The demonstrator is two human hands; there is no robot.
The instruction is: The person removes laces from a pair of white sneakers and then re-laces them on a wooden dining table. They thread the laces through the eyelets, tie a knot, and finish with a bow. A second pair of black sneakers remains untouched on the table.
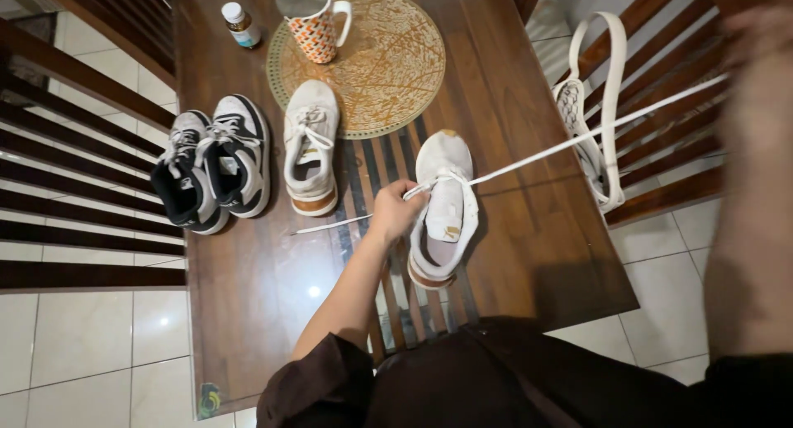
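Your left hand (pixel 395 213) steadies a white sneaker (pixel 444 205) while its lace is drawn taut to your right.

From the head camera, your left hand rests against the sneaker's side, fingers curled at the lace holes; the sneaker lies mid-table, toe pointing away from you. One white lace (pixel 578 139) runs tight up toward your right hand (pixel 764 31), raised close to the lens and blurred, so you cannot tell how its fingers grip. Its matching sneaker (pixel 311 147) sits just left, beside a black-and-white pair (pixel 211 164). Beyond stand a patterned mug (pixel 315 23) on a round gold placemat (pixel 388 73) and a small bottle (pixel 239 23). All sit on the dark wooden table (pixel 529 230).
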